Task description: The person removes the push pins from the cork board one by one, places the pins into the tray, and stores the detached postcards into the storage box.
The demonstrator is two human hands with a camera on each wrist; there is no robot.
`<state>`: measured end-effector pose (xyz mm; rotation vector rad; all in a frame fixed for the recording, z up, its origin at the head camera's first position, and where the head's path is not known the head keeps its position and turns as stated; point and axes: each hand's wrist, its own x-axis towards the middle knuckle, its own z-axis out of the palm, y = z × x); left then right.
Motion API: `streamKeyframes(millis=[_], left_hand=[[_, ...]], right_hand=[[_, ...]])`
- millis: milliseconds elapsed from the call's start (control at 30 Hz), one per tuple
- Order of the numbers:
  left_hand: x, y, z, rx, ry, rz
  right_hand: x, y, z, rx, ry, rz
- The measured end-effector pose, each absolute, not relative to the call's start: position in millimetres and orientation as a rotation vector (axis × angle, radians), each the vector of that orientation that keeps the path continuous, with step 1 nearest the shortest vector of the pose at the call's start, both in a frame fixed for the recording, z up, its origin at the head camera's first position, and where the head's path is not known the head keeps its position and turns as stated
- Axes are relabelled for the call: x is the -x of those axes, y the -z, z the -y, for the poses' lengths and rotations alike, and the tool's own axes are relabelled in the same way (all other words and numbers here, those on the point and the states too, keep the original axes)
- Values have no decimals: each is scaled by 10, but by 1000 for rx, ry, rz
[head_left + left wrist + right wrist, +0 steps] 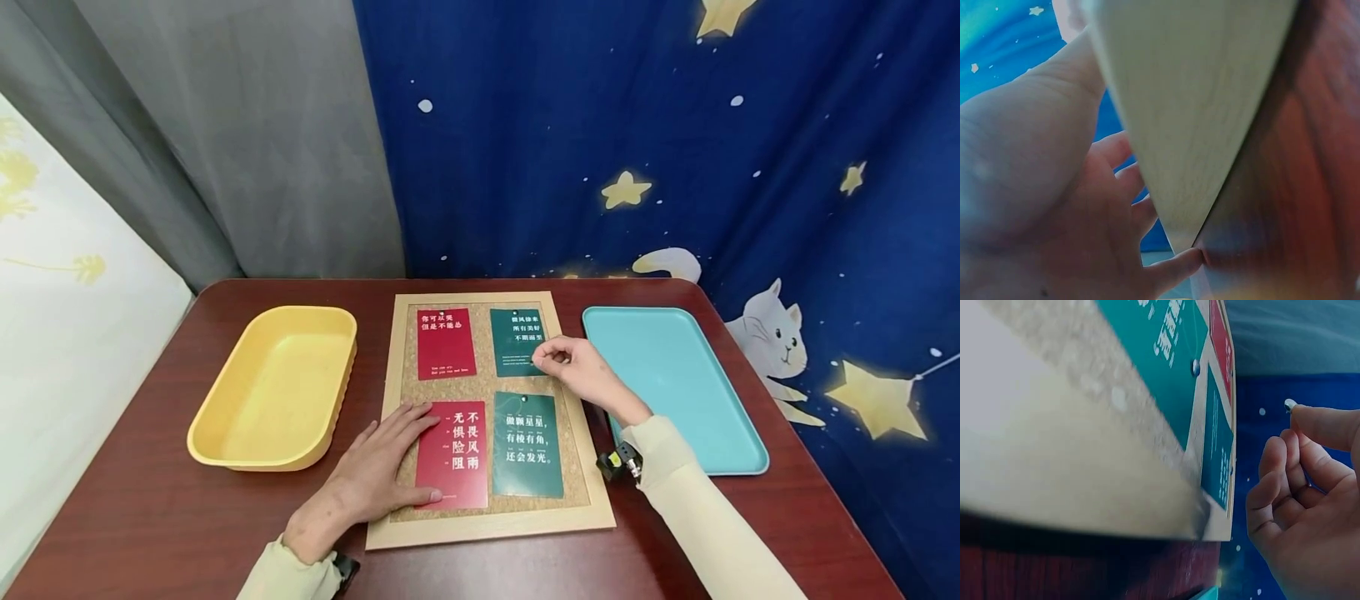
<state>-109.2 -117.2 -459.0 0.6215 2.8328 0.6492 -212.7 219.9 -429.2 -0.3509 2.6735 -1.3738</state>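
A wood-framed cork board [450, 388] lies on the table, bearing two red cards and two green ones with white writing. My left hand [386, 462] rests on the lower red card [465, 492], fingertips and thumb touching its left part; its wrist view shows the palm beside the wooden frame [1191, 112]. Over the upper green card [513, 346], my right hand [581, 367] pinches a silver thumbtack [1289, 405] between thumb and finger. A round tack [1195, 367] sits in the top of the lower green card [527, 479]. The upper red card [446, 354] lies at the far left of the cork.
To the left of the board stands a yellow tub [273, 387]. A light-blue tray [675, 375] lies to the right, close to my right forearm. Grey and blue curtains [525, 167] hang behind the table's back edge.
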Motion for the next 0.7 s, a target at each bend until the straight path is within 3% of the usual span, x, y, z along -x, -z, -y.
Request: streamKeyframes(millis=[700], left_hand=[[1104, 4614, 1170, -624, -626, -2843]], right_hand=[[2128, 4325, -2418, 272, 1369, -2751]])
